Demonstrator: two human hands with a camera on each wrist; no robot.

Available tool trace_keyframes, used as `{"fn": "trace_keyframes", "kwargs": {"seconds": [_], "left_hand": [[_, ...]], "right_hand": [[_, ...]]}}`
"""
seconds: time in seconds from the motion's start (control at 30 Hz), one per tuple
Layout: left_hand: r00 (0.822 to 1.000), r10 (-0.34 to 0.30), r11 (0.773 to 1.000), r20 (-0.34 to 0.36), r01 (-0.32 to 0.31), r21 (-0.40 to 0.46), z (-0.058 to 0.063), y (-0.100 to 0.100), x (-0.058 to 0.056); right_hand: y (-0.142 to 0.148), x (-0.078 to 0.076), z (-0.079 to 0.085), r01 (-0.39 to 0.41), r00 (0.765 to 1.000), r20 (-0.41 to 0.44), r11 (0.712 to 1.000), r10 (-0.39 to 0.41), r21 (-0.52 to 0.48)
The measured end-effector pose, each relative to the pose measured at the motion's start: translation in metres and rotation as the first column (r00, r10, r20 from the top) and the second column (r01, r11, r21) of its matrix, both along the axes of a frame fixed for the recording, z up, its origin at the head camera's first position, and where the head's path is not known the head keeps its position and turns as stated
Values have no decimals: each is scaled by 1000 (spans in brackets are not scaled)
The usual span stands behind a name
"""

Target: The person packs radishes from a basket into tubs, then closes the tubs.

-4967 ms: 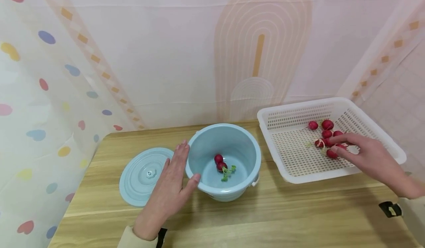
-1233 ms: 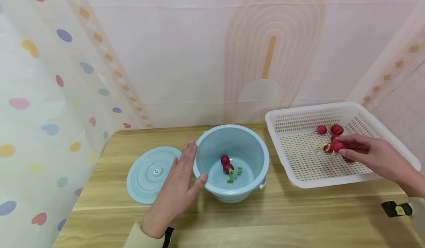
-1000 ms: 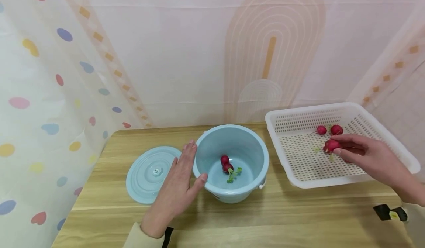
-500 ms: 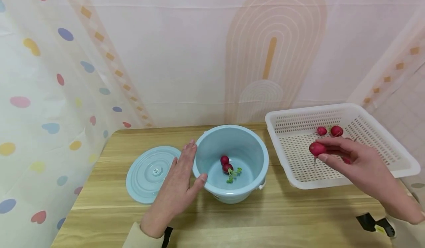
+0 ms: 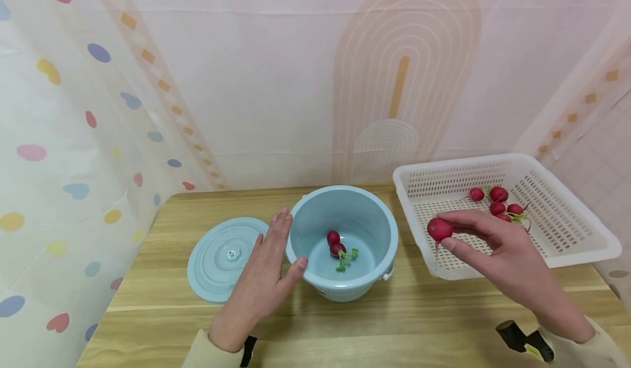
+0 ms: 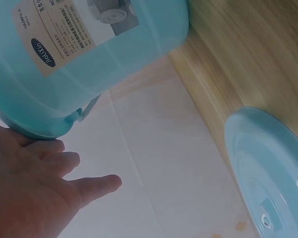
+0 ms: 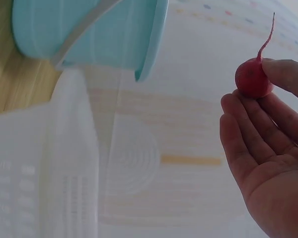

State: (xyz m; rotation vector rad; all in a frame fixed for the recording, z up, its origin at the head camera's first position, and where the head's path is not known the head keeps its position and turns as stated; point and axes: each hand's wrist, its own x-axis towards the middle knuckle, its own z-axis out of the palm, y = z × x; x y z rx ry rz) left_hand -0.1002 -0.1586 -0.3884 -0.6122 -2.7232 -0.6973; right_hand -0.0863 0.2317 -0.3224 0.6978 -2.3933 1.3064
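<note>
Label (image 6: 67, 29) on bucket (image 5: 340, 290) reads "Jiouxin"; the left hand (image 5: 261, 280), fingers straight, touches its rim. The right hand (image 5: 505, 256) pinches a radish (image 5: 439, 229) near the basket (image 5: 458, 163); two radishes (image 5: 337, 249) lie inside the bucket.

Light-brown wood-grain table (image 5: 365, 332); on it, from left, a flat round pale-blue plastic lid (image 5: 222, 259), an upright round pale-blue plastic bucket (image 5: 342, 290), a shallow rectangular white perforated plastic basket (image 5: 453, 182) at right
</note>
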Motion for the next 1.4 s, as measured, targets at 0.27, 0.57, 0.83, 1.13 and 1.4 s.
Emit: {"fn": "trace_keyframes", "kwargs": {"seconds": [0.27,0.57,0.83,1.13,1.4], "left_hand": [[1000,4,1000,1,-4,-1,1,0,0],[1000,4,1000,5,-4,3,0,-1,-1],[1000,1,1000,-9,-1,4,1,0,-1],[1000,3,1000,-8,-3,3,1,0,-2],[1000,5,1000,-4,-5,-3,0,0,0]], "right_hand": [[-17,5,4,7,999,36,1000,-7,-3],[-34,1,1,-62,996,-71,998,62,-4],[-47,-6,-3,-104,992,-78,995,104,4],[-60,-19,-11,-124,982,-138,991,131,59],[-68,-30,-18,-131,984,-104,980,147,148]]}}
